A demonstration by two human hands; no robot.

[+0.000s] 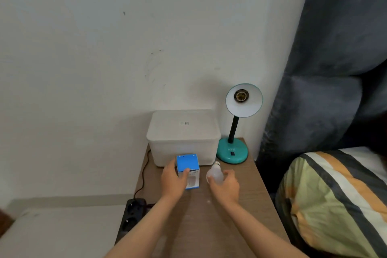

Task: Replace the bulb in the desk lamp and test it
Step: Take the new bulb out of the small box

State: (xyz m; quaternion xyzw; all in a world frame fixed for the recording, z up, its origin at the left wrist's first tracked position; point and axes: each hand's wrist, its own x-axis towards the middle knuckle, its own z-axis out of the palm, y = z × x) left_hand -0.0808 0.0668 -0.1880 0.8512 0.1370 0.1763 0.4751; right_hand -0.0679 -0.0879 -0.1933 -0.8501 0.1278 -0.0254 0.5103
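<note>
The right hand (227,186) has its grip closed on the white bulb (215,175) low over the bench (209,226), the left hand (174,180) clasps the blue box (187,168); light, fragile and likely slippery, the bulb seems best held by its globe.

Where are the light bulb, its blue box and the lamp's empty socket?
light bulb (215,174), head view, on its white globe.
blue box (187,163), head view, on its blue top face.
empty socket (241,96), head view, inside the lamp shade.
</note>
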